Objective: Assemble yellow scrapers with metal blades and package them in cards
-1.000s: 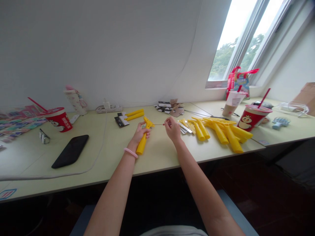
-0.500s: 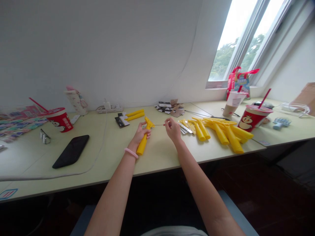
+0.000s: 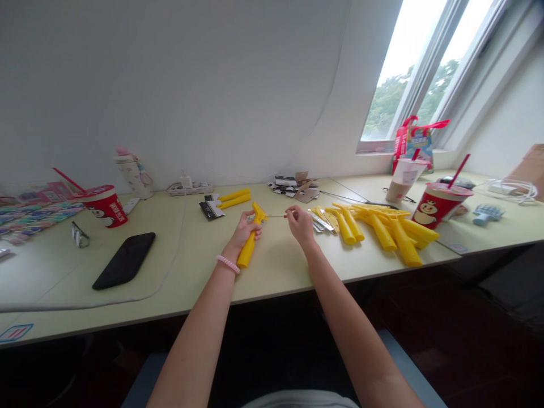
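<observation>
Across the pale worktop (image 3: 278, 266) we go first to the yellow T-shaped tool (image 3: 245, 258), held over it near the front edge by our left grip (image 3: 243, 233), closed round the upper handle. It looks like light, stiff plastic, smooth enough to twist, so we judge the neck the surest hold. Our right grip (image 3: 301, 225) pinches a thin rod (image 3: 276, 216), likely rigid metal, best taken at its red end, pointing at the tool's head; whether they touch, we cannot tell

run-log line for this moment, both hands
left hand: grips yellow tool | right hand: holds thin-shafted driver, tip at yellow tool's head | more yellow tools: right of hands
</observation>
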